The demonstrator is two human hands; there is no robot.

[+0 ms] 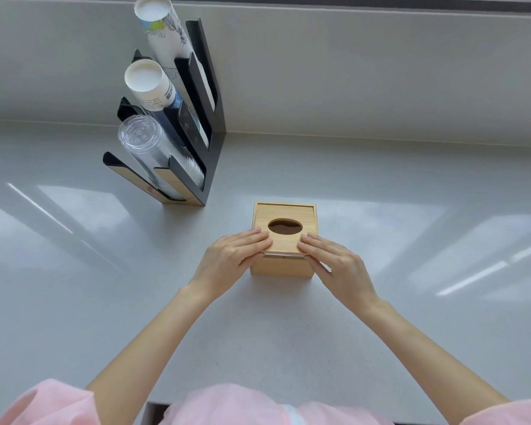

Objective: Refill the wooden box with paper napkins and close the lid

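A light wooden box [281, 266] stands on the grey counter, just beyond my hands. Its sliding lid [284, 214], with an oval hole [285, 226] in the middle, sits partly drawn toward me, its near edge overhanging the box front. Through the hole the inside looks dark; no napkins show. My left hand [232, 256] grips the lid's near left corner, fingers on top. My right hand [334, 263] grips the near right corner the same way.
A black cup dispenser rack [210, 154] stands at the back left, holding two stacks of white paper cups [144, 78] and a stack of clear plastic cups [154, 148]. The counter [380, 317] meets a low wall behind. My pink sleeves show at the bottom.
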